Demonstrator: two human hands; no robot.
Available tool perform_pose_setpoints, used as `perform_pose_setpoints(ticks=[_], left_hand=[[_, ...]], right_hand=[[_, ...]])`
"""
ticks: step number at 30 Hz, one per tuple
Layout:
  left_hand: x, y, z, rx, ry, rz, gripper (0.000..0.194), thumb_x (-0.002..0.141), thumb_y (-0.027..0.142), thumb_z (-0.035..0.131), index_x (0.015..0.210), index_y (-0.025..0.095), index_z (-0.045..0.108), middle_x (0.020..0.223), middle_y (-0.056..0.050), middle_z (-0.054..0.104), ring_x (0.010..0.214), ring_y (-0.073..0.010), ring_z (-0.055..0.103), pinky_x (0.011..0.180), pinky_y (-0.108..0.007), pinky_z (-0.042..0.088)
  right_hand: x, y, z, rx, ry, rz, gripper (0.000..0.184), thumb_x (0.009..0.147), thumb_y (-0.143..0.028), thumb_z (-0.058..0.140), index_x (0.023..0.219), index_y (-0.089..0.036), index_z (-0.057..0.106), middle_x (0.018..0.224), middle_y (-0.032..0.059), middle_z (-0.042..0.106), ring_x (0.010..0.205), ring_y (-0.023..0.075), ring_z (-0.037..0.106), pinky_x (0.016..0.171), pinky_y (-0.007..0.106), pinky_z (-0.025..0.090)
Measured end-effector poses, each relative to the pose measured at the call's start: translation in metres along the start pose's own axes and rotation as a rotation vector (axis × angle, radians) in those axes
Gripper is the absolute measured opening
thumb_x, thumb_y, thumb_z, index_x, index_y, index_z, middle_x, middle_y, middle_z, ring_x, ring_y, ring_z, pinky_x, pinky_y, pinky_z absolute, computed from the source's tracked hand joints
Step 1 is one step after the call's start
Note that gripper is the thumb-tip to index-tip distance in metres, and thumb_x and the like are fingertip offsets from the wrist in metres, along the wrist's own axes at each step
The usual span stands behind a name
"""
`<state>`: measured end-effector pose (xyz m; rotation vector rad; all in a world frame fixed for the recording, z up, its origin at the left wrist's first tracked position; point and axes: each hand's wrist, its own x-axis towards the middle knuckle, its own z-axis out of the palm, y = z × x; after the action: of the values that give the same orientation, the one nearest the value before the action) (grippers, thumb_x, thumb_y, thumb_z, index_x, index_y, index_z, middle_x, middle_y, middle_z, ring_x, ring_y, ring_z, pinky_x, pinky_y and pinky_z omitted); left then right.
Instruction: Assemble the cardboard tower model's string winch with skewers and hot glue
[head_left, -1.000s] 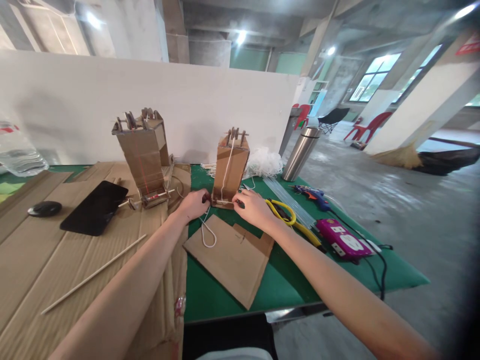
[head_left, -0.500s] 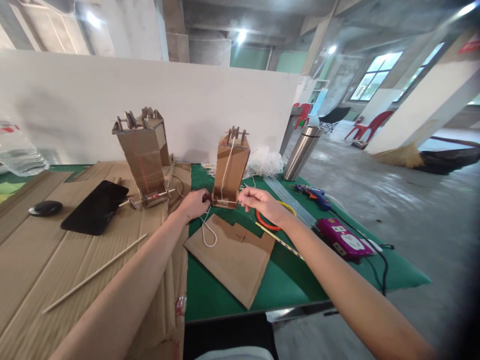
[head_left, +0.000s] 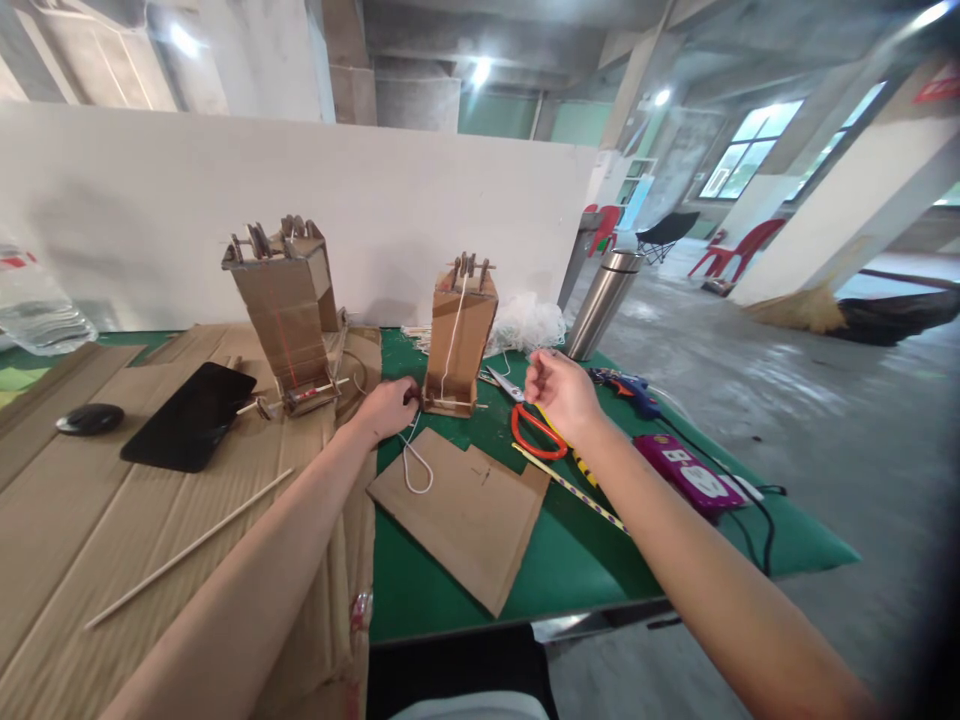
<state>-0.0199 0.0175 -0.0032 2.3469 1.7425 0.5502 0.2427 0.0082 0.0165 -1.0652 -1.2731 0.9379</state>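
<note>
A small cardboard tower (head_left: 454,345) stands on the table with a white string down its front and cardboard discs on top. A thin wooden stick (head_left: 481,406) passes through its base. My left hand (head_left: 388,407) is closed at the stick's left end; its grip is partly hidden. Below that hand, a loop of white cord (head_left: 418,472) lies on a flat cardboard piece (head_left: 480,530). My right hand (head_left: 561,393) has curled fingers above the orange-handled scissors (head_left: 538,432), and I cannot make out anything in it.
Left stands a larger cardboard tower (head_left: 285,310), near a phone (head_left: 189,415), a mouse (head_left: 90,419) and a loose stick (head_left: 191,545). To the right are a steel flask (head_left: 606,305), a glue gun (head_left: 634,393), a purple power strip (head_left: 686,472) and white stringy material (head_left: 532,322).
My right hand has left the stick's right end and moved right and up, uncovering the stick end and the scissors' blades. My left hand stays at the tower's base.
</note>
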Motion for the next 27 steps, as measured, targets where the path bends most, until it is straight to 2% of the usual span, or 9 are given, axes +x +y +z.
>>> perform_pose_setpoints(ticks=[2,3,5,8,14,27], left_hand=[[0.001,-0.002,0.001,0.018,0.005,0.012,0.023,0.082,0.024,0.046,0.097,0.021,0.064,0.094,-0.007,0.071,0.087,-0.0209,0.066,0.074,-0.027,0.049],[0.001,-0.002,0.002,0.023,0.007,0.016,0.023,0.082,0.024,0.046,0.097,0.021,0.063,0.094,-0.007,0.071,0.088,-0.0211,0.066,0.074,-0.027,0.049],[0.001,-0.003,0.002,0.024,0.011,0.018,0.023,0.082,0.024,0.046,0.097,0.022,0.063,0.094,-0.007,0.071,0.088,-0.0208,0.066,0.075,-0.027,0.048],[0.0,-0.002,0.001,0.025,0.011,0.011,0.023,0.082,0.023,0.047,0.099,0.023,0.063,0.093,-0.005,0.071,0.089,-0.0195,0.066,0.075,-0.025,0.048],[-0.001,-0.001,0.0,-0.003,0.008,0.008,0.023,0.082,0.024,0.047,0.098,0.024,0.063,0.091,-0.004,0.072,0.085,-0.019,0.066,0.073,-0.025,0.048],[0.0,0.001,0.0,-0.013,-0.008,0.047,0.02,0.08,0.027,0.049,0.092,0.022,0.064,0.089,-0.004,0.071,0.083,-0.019,0.065,0.072,-0.025,0.048]], right_hand=[[0.0,0.006,0.002,-0.289,0.03,-0.068,0.025,0.081,-0.046,0.045,0.076,-0.022,0.052,0.06,-0.0006,0.053,0.05,0.0142,0.048,0.052,0.028,0.039],[-0.001,0.009,0.004,-0.454,0.006,-0.124,0.025,0.082,-0.043,0.045,0.076,-0.021,0.054,0.063,0.0009,0.057,0.055,0.0152,0.051,0.057,0.028,0.04],[-0.004,0.014,0.009,-0.722,-0.124,-0.238,0.021,0.083,-0.037,0.047,0.077,-0.02,0.059,0.073,0.0034,0.063,0.068,0.0171,0.057,0.066,0.028,0.042],[-0.008,0.022,0.017,-0.899,-0.304,-0.305,0.014,0.082,-0.03,0.053,0.084,-0.021,0.063,0.087,0.0041,0.068,0.082,0.0183,0.06,0.074,0.029,0.042],[-0.01,0.03,0.023,-1.012,-0.349,-0.221,0.012,0.083,-0.029,0.054,0.081,-0.023,0.064,0.08,0.0022,0.069,0.074,0.0171,0.062,0.067,0.027,0.04],[-0.008,0.033,0.02,-0.963,-0.317,-0.216,0.014,0.082,-0.03,0.055,0.076,-0.023,0.065,0.072,0.0013,0.067,0.068,0.0169,0.06,0.064,0.025,0.039]])
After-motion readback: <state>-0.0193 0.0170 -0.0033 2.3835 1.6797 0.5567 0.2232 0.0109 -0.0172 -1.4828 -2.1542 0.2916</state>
